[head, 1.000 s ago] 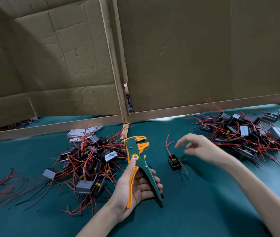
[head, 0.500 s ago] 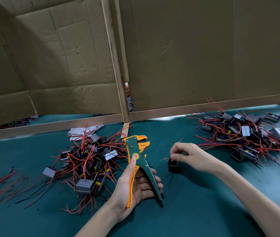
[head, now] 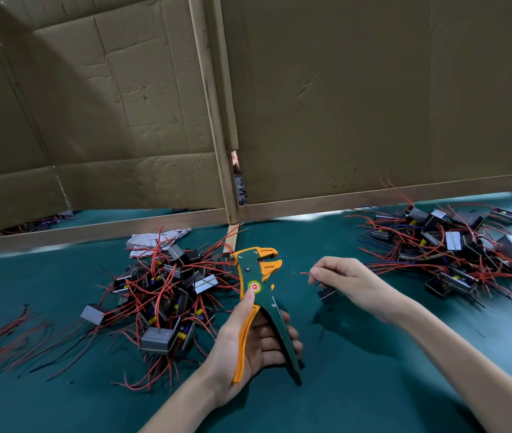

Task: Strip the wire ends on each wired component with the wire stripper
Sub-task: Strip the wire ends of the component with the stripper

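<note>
My left hand (head: 250, 342) grips the handles of a green and orange wire stripper (head: 259, 295), jaws open and pointing away from me. A short way right of the jaws, my right hand (head: 350, 282) pinches a red wire (head: 305, 273) whose tip points toward the jaws. Below those fingers hangs the wire's small black component (head: 328, 294), lifted just off the green mat. The wire tip and the jaws are apart.
One pile of black components with red wires (head: 167, 292) lies left of the stripper, and a second pile (head: 454, 248) lies at the right. Loose red wires (head: 2, 332) sit at the far left. Cardboard walls (head: 342, 104) close off the back of the mat (head: 357, 385).
My right hand came down onto the lone component on the mat, took its red wire and lifted it toward the stripper jaws. My left hand and the stripper stayed put.
</note>
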The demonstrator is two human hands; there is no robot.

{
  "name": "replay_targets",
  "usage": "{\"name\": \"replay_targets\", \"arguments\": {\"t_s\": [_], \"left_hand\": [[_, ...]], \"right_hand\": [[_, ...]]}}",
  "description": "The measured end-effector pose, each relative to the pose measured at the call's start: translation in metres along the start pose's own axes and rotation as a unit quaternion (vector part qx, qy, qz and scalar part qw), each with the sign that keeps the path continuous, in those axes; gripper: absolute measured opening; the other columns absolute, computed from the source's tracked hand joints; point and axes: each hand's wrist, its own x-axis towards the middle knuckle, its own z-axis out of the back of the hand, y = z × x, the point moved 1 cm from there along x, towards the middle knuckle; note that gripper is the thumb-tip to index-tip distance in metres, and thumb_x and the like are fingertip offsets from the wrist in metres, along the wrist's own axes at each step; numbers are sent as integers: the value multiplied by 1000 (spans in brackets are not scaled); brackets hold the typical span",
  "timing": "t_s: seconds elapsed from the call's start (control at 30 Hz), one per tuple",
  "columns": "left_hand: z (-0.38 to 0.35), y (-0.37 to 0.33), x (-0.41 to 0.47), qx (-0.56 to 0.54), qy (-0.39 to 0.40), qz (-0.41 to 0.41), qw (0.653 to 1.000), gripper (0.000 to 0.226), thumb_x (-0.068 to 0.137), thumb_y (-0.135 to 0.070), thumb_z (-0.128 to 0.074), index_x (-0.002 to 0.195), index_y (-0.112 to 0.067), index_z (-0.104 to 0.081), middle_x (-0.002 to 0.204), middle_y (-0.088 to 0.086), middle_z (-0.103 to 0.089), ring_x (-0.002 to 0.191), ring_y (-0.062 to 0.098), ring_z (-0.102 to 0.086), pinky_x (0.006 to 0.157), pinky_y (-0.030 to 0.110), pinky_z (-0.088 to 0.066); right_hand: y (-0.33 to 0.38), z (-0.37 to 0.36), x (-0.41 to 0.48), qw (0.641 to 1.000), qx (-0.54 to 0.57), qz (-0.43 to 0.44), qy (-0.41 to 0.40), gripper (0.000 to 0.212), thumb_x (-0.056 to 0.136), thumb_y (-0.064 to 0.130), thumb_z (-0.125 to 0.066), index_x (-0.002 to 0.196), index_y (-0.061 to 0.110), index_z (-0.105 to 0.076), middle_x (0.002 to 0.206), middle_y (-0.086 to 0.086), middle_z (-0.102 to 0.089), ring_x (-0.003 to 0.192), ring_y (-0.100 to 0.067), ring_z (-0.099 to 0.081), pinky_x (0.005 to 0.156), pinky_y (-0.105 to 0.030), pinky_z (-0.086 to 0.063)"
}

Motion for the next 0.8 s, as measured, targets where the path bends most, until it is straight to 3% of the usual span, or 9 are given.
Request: {"name": "replay_targets", "arguments": {"t_s": [0.3,0.63,0.8], "left_hand": [[0,0,-3,39,77,17,996,86,85,-70,-24,101,5,-62,88,24,-63,79,36,-66,78,42,-54],[3,3,-1,40,96,54,993,100,58,-84,-60,113,-1,-58,97,19,-68,88,35,-66,81,43,-51],[1,1,-2,58,107,49,991,93,61,-83,-55,107,-2,-60,95,16,-68,88,34,-66,79,41,-51]], "right_hand": [[14,-10,-4,983,184,-8,22,29,101,12,-39,73,11,-45,87,-14,-72,69,-14,-61,63,-20,-45],[19,-11,-7,977,212,-2,24,34,100,7,-38,69,8,-51,81,-13,-70,67,-16,-61,65,-20,-49],[23,-12,-9,975,223,-9,11,32,100,7,-40,70,6,-51,72,-11,-68,61,-14,-59,59,-18,-49]]}}
